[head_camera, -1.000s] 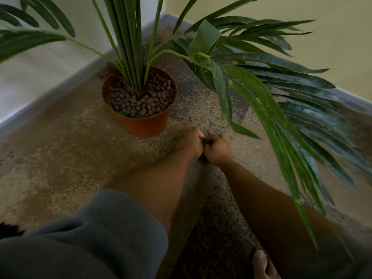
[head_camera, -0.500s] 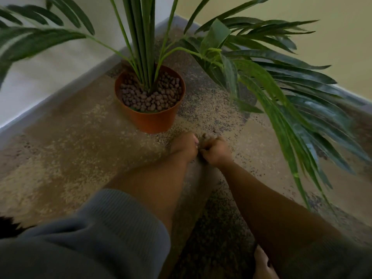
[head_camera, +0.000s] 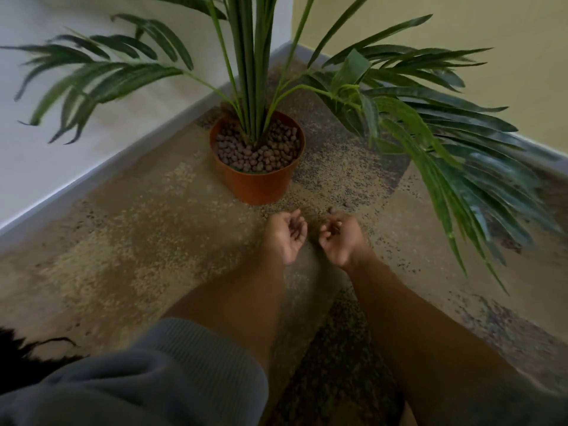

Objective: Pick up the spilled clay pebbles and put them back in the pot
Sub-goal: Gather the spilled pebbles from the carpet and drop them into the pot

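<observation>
Just before the pot (head_camera: 257, 187), the left hand (head_camera: 283, 242) cups clay pebbles (head_camera: 295, 232) palm-up (likely so none roll off). The right hand (head_camera: 339, 241) curls loosely; whether it holds any, I cannot tell.

The pot (head_camera: 258, 186) looks like smooth, matt orange plastic, its pebbles (head_camera: 258, 153) rough and dull brown. The leaves (head_camera: 408, 124) have a slight gloss. The floor (head_camera: 138, 241) is speckled and grainy; the near left sleeve (head_camera: 172, 373) is ribbed grey knit.

A single head-worn view looks steeply forward and down, close over the hands (head_camera: 313, 236) and floor (head_camera: 138, 241).
</observation>
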A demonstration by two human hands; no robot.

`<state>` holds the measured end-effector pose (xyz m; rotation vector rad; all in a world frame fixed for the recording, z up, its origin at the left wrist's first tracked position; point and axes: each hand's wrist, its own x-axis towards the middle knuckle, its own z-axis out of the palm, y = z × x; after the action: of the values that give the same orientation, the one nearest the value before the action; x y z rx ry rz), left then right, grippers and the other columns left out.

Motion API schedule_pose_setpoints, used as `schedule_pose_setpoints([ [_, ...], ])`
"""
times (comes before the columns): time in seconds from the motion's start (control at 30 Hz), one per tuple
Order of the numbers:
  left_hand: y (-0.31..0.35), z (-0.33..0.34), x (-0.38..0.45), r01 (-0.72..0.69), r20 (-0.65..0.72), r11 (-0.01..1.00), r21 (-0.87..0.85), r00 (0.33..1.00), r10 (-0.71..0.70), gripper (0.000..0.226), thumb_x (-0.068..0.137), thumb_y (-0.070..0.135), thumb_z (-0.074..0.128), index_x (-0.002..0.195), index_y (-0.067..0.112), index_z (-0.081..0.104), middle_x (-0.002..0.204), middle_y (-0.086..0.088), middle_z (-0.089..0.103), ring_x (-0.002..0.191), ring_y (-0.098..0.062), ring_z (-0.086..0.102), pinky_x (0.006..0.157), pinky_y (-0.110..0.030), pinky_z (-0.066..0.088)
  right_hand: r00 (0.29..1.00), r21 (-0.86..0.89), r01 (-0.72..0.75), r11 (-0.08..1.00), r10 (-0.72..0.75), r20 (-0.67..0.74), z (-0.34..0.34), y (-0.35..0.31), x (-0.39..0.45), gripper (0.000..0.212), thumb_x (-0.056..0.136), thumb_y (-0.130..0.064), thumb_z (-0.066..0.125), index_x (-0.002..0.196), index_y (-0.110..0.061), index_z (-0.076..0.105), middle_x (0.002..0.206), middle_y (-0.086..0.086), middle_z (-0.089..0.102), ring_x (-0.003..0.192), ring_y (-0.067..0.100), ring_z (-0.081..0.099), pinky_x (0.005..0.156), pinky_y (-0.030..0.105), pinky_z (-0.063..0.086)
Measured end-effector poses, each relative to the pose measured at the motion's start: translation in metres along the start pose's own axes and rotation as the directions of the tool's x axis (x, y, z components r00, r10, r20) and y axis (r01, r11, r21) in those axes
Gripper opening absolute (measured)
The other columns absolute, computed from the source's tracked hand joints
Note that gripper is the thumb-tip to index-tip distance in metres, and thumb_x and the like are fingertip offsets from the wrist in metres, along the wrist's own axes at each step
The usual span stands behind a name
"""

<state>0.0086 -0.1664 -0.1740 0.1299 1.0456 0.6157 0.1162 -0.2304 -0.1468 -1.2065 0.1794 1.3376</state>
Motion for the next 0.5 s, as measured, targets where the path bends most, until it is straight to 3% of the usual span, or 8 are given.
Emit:
schedule_pose_setpoints([
  [0.1,-0.001,-0.006,-0.014,-0.029,-0.073,0.992,-0.123,0.997,0.02,0.039,0.102,0.031,0.035,0.12,0.007,0.06,0.097,-0.007,0.057,0.081,-0.013,0.055,0.066,-0.021,0.051,0.999,-0.014,-0.021,1.0,0.022,0.025,0.014,0.005,-0.002,0.018,0.094,0.0,0.036,0.088,-0.016,0.043,0.075,0.003,0.042,0.059,0.008,0.042,0.051,0.017,0.035],
  [0.17,-0.001,-0.003,-0.021,-0.096,-0.17,0.982,-0.162,0.983,0.068,0.04,0.102,0.032,0.033,0.125,0.01,0.059,0.097,-0.002,0.059,0.079,-0.009,0.056,0.064,-0.018,0.049,0.999,0.037,-0.025,0.999,0.024,0.041,0.025,0.005,-0.005,0.019,0.091,0.004,0.035,0.084,-0.008,0.047,0.083,0.01,0.05,0.069,0.014,0.051,0.061,0.019,0.045],
  [0.23,0.003,0.001,-0.028,-0.184,-0.264,0.961,-0.206,0.956,0.126,0.042,0.102,0.029,0.03,0.134,0.014,0.053,0.111,0.001,0.063,0.097,-0.011,0.061,0.081,-0.021,0.05,0.998,0.113,-0.016,0.994,0.01,0.06,0.04,0.004,-0.01,0.017,0.09,0.003,0.037,0.094,0.0,0.054,0.092,0.015,0.054,0.087,0.022,0.058,0.077,0.023,0.053],
  [0.3,0.012,0.012,-0.038,-0.249,-0.342,0.94,-0.232,0.926,0.161,0.047,0.101,0.029,0.032,0.143,0.012,0.043,0.142,-0.007,0.05,0.13,-0.02,0.048,0.107,-0.034,0.036,0.997,0.148,-0.013,0.989,0.002,0.075,0.058,0.0,-0.017,0.019,0.091,0.0,0.042,0.104,0.003,0.056,0.099,0.017,0.057,0.103,0.027,0.06,0.089,0.029,0.055],
  [0.33,0.018,0.018,-0.046,-0.29,-0.4,0.929,-0.229,0.898,0.182,0.049,0.099,0.031,0.037,0.143,0.01,0.042,0.146,-0.01,0.046,0.133,-0.024,0.045,0.108,-0.036,0.034,0.996,0.164,-0.001,0.986,-0.014,0.087,0.066,-0.003,-0.021,0.019,0.091,-0.002,0.044,0.105,0.003,0.056,0.104,0.018,0.058,0.11,0.029,0.06,0.093,0.033,0.055],
  [0.43,0.044,0.032,-0.06,-0.493,-0.537,0.837,-0.239,0.785,0.309,0.038,0.095,0.03,0.048,0.127,0.01,0.057,0.129,-0.013,0.06,0.112,-0.027,0.059,0.097,-0.036,0.045,0.99,0.2,0.019,0.98,-0.046,0.134,0.092,-0.016,-0.036,0.026,0.096,-0.01,0.042,0.112,0.006,0.055,0.119,0.023,0.057,0.115,0.032,0.058,0.1,0.042,0.051],
  [0.5,0.07,0.043,-0.07,-0.563,-0.533,0.766,-0.31,0.77,0.35,0.034,0.096,0.027,0.048,0.121,0.009,0.063,0.121,-0.011,0.063,0.106,-0.026,0.061,0.095,-0.038,0.049,0.984,0.217,0.06,0.974,-0.094,0.15,0.112,-0.026,-0.042,0.03,0.099,-0.012,0.038,0.118,0.006,0.05,0.125,0.026,0.052,0.116,0.033,0.055,0.104,0.045,0.048],
])
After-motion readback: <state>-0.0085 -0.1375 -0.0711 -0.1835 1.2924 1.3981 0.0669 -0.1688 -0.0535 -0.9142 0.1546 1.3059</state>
